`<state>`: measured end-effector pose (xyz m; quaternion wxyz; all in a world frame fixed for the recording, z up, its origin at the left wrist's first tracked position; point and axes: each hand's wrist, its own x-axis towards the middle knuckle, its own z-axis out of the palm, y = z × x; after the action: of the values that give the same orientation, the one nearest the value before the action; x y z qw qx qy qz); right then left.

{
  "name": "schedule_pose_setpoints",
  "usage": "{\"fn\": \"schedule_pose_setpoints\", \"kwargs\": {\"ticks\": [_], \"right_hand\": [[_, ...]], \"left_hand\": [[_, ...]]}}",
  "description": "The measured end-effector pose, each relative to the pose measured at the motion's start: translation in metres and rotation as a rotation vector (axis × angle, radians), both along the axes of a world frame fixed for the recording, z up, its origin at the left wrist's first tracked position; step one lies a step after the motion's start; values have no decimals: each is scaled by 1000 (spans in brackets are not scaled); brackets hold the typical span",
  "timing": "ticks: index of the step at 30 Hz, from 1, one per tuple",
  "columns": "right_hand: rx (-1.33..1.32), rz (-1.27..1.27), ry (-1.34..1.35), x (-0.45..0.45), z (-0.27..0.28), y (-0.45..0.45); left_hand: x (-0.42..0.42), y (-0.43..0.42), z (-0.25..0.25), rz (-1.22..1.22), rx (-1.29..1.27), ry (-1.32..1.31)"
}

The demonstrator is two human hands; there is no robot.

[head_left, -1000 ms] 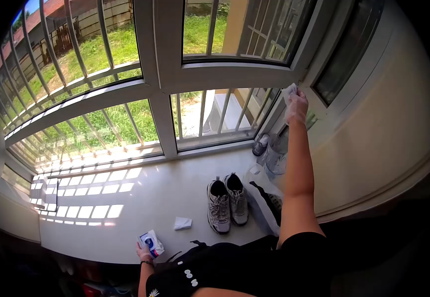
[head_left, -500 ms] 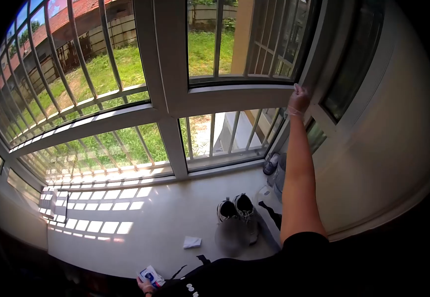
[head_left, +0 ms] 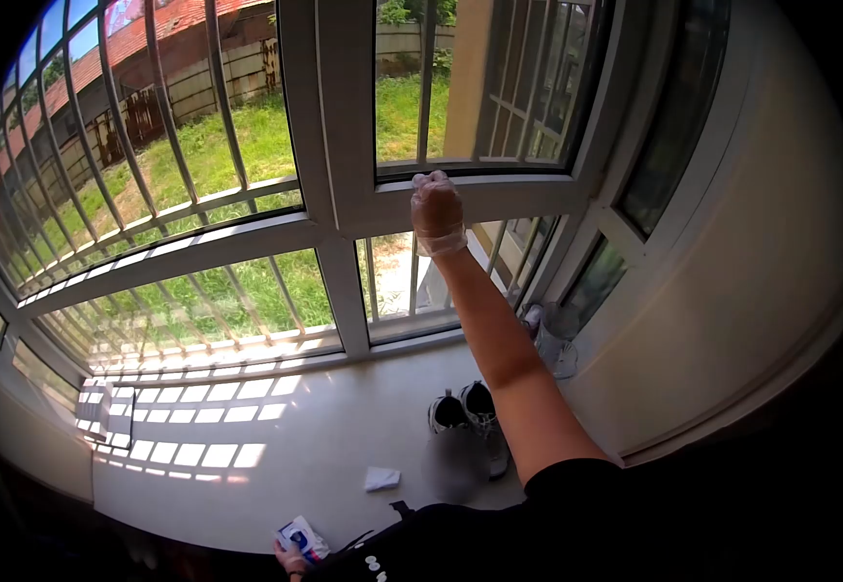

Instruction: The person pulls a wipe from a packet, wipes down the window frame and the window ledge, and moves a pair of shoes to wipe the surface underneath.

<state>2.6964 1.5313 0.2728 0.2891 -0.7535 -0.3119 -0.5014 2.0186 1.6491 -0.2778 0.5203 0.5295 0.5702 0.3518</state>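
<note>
My right hand, in a clear plastic glove, presses on the grey window frame at the lower edge of the upper right pane. Its fingers are curled closed, and whatever may be in them is hidden. Down at the bottom, my left hand grips a white and blue wipes packet near the sill's front edge. A folded white wipe lies on the pale sill between that packet and a pair of dark shoes.
A clear plastic container stands in the right corner, partly behind my arm. Flat, box-like items lie at the left end of the sill. Metal bars run outside the panes.
My right hand has moved left along the window frame, from the right corner toward the middle upright. My left hand keeps its hold on the wipes packet. The view has shifted slightly.
</note>
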Motion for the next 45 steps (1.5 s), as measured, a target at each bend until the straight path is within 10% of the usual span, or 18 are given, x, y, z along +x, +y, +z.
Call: {"fn": "schedule_pose_setpoints", "kwargs": {"ticks": [5, 7, 11, 16, 21, 33, 37, 41, 45], "right_hand": [[13, 35, 26, -29, -11, 55], [528, 667, 710, -36, -11, 49], [673, 1128, 1075, -20, -57, 24], [927, 540, 619, 58, 3, -116], [389, -247, 30, 149, 6, -193], [-31, 630, 51, 19, 11, -25], [331, 265, -186, 60, 22, -153], [370, -44, 208, 124, -14, -310], [-209, -739, -19, 179, -36, -351]], "left_hand": [[-12, -9, 1, 50, -114, -88], [-17, -10, -1, 14, -227, -209], [-21, -8, 18, 19, -237, -82], [-25, -11, 37, 51, -252, -28], [10, -3, 58, 2, -302, 20], [43, -8, 80, -66, -319, 53], [59, -5, 78, -68, -349, 63], [81, -1, 79, -79, -369, 71], [100, 1, 91, -102, -369, 75]]}}
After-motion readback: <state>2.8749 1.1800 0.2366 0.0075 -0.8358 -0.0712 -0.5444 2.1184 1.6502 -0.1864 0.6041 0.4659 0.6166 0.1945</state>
